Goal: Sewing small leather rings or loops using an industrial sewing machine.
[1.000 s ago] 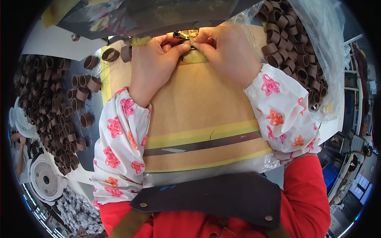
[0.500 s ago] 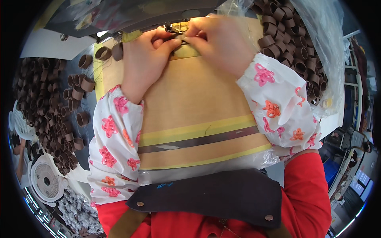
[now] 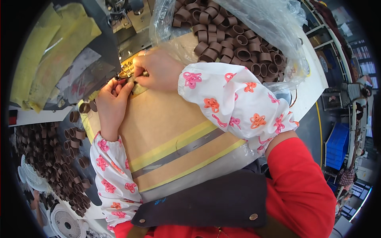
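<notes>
Left hand (image 3: 114, 104) and right hand (image 3: 160, 70) pinch narrowly; on what, I cannot tell. Right of both, a bag (image 3: 274, 20) holds rings (image 3: 234, 41).

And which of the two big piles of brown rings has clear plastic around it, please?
The right pile, beyond the right hand: clear plastic borders it, while the left pile lies loose, without visible plastic.

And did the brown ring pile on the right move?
No. The whole view turned, but against the tan work surface, the brown ring pile stays beside its far right corner.
</notes>
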Demonstrator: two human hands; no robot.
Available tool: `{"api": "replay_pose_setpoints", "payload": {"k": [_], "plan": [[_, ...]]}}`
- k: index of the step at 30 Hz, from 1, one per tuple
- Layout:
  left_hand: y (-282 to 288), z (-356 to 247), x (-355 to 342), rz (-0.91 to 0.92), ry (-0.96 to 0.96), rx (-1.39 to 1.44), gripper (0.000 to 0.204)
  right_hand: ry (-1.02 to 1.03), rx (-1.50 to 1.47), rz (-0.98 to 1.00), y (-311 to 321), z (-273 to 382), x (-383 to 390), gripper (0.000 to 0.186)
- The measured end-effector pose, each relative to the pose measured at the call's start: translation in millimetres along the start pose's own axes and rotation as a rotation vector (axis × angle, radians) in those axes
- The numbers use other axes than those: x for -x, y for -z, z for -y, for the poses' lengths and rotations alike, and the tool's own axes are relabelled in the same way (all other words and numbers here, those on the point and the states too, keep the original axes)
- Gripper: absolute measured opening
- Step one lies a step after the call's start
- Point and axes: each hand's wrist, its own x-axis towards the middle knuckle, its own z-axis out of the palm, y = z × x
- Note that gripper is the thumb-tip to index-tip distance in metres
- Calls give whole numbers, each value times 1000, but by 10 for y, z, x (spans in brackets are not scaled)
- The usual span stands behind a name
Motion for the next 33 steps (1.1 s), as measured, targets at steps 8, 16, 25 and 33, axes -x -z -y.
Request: {"api": "replay_pose_setpoints", "payload": {"k": [8, 16, 25, 33], "plan": [[129, -42, 309, 274, -21, 105, 18, -38, 66, 30, 13, 360, 373, 9], [76, -72, 271, 68, -277, 110, 14, -146, -204, 177, 33, 302, 249, 10], [161, 19, 239, -69, -452, -585, 14, 4, -90, 202, 52, 377, 265, 15], [71, -34, 227, 4, -139, -232, 22, 19, -6, 37, 68, 126, 182, 9]]}}
